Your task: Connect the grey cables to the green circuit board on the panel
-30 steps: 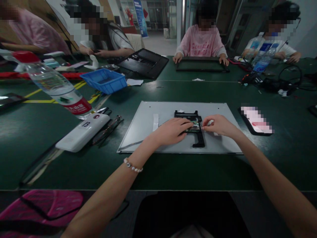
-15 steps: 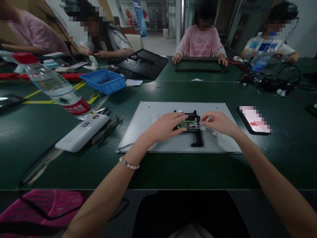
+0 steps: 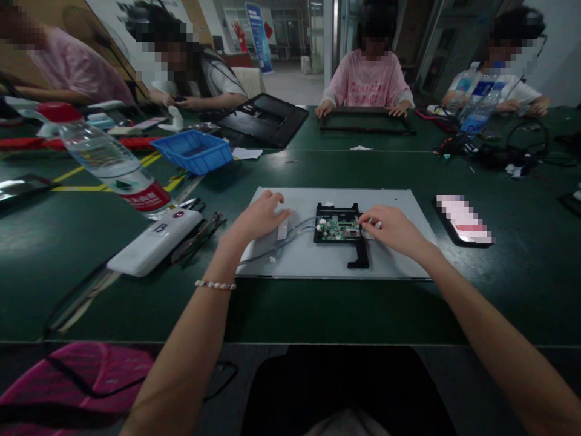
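a white case [image 3: 140, 251] bears a black mark [image 3: 160, 228], either 13 or b. characters on the bottle's red label [image 3: 147, 197], pink shirt lettering [image 3: 374, 80] and a blue banner [image 3: 258, 36] are too blurred to read.

Panel [image 3: 297, 259]: smooth, looks like metal, faint sheen. Bracket [image 3: 362, 254]: matt black plastic. Circuit board [image 3: 338, 229]: green, bumpy and rough on top. Table [image 3: 336, 312]: smooth, softly glossy. Power bank [image 3: 152, 245]: glossy white plastic. Bottle [image 3: 115, 160]: clear, shiny plastic. Basket [image 3: 197, 158]: blue plastic. Bracelet [image 3: 215, 285]: smooth, shiny, beaded.
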